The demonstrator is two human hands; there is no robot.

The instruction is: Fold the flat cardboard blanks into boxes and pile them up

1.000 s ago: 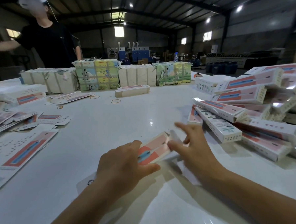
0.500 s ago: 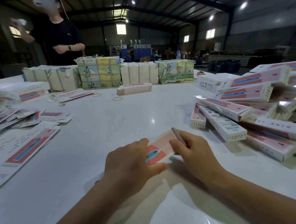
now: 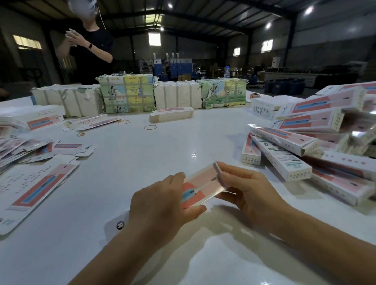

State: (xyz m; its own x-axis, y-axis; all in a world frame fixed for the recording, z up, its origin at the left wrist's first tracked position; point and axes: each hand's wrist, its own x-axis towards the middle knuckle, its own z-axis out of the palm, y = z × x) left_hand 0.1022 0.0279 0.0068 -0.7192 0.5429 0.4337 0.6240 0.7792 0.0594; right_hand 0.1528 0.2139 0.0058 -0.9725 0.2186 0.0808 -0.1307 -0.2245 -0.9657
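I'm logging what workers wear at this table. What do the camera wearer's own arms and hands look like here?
Both forearms are bare as far as the frame shows: no sleeves in view. The left hand and right hand wear no gloves; no rings, watch or bands are visible.

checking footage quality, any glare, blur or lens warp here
Head view: ceiling lamps glint off the glossy white table and the shiny pile of folded pink-and-white boxes; the wide lens bows the edges; both hands cast soft shadows toward the camera; the dim hall behind looks soft.
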